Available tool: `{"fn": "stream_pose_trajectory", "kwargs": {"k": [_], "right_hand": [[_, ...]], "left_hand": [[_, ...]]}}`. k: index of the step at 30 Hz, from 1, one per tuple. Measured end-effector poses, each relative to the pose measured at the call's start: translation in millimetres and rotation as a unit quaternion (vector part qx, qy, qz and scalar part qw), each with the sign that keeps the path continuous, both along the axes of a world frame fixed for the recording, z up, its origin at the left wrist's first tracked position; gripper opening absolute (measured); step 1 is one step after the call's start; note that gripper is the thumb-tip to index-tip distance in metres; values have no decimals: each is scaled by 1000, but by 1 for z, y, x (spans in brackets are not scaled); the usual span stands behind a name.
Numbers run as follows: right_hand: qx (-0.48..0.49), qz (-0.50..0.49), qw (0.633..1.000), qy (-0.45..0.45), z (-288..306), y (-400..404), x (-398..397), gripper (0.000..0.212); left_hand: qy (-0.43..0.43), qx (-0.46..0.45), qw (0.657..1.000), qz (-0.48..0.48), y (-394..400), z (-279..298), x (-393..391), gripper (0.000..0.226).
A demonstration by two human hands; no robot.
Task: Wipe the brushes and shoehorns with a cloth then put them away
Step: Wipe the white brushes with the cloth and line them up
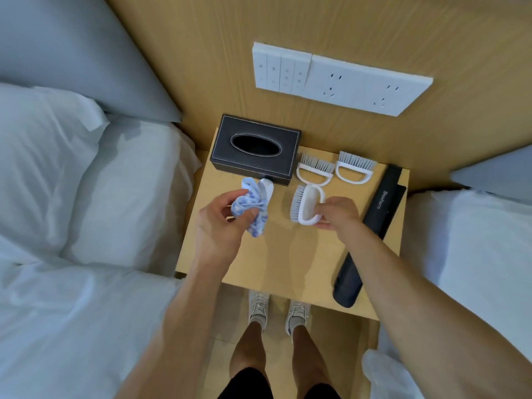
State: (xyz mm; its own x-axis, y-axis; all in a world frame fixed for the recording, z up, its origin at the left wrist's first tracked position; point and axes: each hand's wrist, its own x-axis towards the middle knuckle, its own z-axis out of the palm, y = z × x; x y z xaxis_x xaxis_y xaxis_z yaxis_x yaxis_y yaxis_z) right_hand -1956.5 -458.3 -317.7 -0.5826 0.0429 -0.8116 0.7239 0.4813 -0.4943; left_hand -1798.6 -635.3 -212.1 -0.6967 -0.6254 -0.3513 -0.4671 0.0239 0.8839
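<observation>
Left hand (221,223) holds a bunched blue-and-white cloth (253,208), fingers curled and pinching it, over the wooden nightstand (288,263). Black tissue box (254,149) stands behind. Right hand (338,213) grips a white brush (308,204) by its handle. Two more brushes (315,169) lie beyond. Black shoehorn (380,205), marked "Shoehorn", lies at right.

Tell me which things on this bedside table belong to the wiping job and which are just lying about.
Part of the job:
cloth in the left hand
brush in the right hand
two more brushes
black shoehorns

Just lying about:
tissue box
switch and socket panel
pillows
</observation>
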Motion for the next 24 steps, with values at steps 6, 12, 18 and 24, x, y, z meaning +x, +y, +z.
{"fn": "stream_pose_trajectory", "kwargs": {"k": [6,12,18,24], "right_hand": [[-69,61,995,48,66,43,26,17],[-202,15,976,78,157,63,55,17],[-284,57,944,158,250,58,72,40],[-367,37,911,185,300,72,71,28]], "left_hand": [[30,-4,995,-99,14,55,-3,6],[82,-71,979,-175,42,111,-12,7],[159,-129,955,-215,73,163,-26,36],[226,-139,926,-269,81,204,-29,29]]}}
